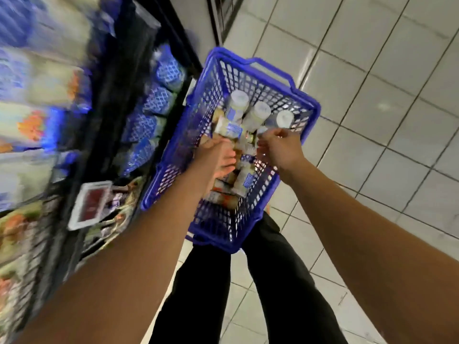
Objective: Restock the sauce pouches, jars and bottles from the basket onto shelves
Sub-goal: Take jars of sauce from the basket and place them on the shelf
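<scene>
A blue plastic basket point(301, 101) stands on the tiled floor beside the shelves and holds several white-capped jars point(259, 111) and pale bottles with blue labels. Both my hands reach down into it. My left hand point(214, 151) grips a pale bottle with a blue label point(228, 129) lying in the basket's middle. My right hand point(280, 147) has curled fingers closing on a small white-capped jar point(262, 130); the jar is mostly hidden by the fingers. More bottles point(244, 180) lie below the hands.
Dark shelves point(104, 100) run along the left, stocked with blue-and-white patterned pouches point(161, 95) and blurred packets. A white price tag holder point(90, 204) juts from a shelf edge. White tiled floor point(385, 108) spreads to the right. My black trousers point(273, 281) stand below the basket.
</scene>
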Motion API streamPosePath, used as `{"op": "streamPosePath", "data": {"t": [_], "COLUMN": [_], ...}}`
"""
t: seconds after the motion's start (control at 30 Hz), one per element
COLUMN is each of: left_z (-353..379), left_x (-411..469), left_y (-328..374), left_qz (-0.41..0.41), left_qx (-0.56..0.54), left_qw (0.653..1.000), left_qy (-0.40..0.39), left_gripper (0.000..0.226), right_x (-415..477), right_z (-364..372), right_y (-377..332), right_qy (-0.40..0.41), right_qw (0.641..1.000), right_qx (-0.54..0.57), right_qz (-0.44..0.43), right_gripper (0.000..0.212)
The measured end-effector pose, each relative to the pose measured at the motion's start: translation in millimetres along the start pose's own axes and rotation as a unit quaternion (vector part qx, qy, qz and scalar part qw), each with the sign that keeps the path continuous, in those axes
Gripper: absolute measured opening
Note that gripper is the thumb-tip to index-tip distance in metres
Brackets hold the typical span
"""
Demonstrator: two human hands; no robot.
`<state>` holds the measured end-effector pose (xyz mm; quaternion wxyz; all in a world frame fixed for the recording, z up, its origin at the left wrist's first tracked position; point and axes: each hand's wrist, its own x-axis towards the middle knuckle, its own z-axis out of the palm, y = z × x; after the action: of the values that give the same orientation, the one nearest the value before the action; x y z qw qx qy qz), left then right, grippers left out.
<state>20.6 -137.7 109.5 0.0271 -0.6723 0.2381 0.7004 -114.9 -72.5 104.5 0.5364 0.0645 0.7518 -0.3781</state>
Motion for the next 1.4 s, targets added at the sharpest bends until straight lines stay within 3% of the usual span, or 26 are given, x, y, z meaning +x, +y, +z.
{"op": "streamPosePath", "data": {"t": [0.17,0.27,0.4,0.57,0.67,0.83,0.9,1.0,1.1,1.2,1.4], "left_z": [12.9,21.1,27.7,39.3,40.7,29.9,21.2,6.8,-5.5,-18.7,-25.3], "left_x": [105.5,156.6,206.6,238.9,241.8,240.7,230.8,206.2,170.7,132.8,41.5], "left_y": [-28.6,-33.6,-26.5,-26.3,-30.3,-38.1,-40.8,-44.1,-45.6,-47.7,-42.7], "left_qz": [-0.041,-0.057,-0.075,-0.068,-0.042,0.035,0.048,0.056,0.063,0.078,0.116], "left_qx": [-0.021,-0.034,-0.091,-0.127,-0.123,-0.156,-0.124,-0.099,-0.092,-0.078,-0.07], "left_qw": [0.997,0.995,0.99,0.987,0.987,0.975,0.971,0.983,0.991,0.994,0.99], "left_qy": [0.063,0.08,0.075,0.074,0.091,0.156,0.196,0.144,0.075,0.007,-0.048], "left_gripper": [0.017,0.015,0.05,0.043,0.037,0.051,0.062,0.07,0.047,0.021,0.05], "right_x": [101.7,148.3,197.7,225.8,234.5,221.7,203.6,168.5,127.7,84.1,-3.2], "right_z": [28.7,44.4,66.6,93.5,102.1,95.8,83.9,58.8,32.5,18.2,10.2], "right_y": [50.1,69.8,79.5,77.1,81.0,95.2,99.0,98.2,92.0,85.6,64.4], "right_qy": [0.03,0.058,0.132,0.191,0.22,0.25,0.228,0.157,0.054,-0.054,-0.183], "right_qw": [0.993,0.994,0.99,0.97,0.961,0.963,0.969,0.979,0.99,0.99,0.959], "right_qx": [-0.11,-0.085,0.038,0.124,0.152,0.101,0.058,0.018,0.022,0.099,0.216], "right_qz": [-0.029,-0.03,0.041,0.084,0.065,-0.025,-0.082,-0.129,-0.125,-0.087,-0.024], "right_gripper": [0.032,0.016,0.051,0.077,0.072,0.057,0.05,0.039,0.036,0.024,0.052]}}
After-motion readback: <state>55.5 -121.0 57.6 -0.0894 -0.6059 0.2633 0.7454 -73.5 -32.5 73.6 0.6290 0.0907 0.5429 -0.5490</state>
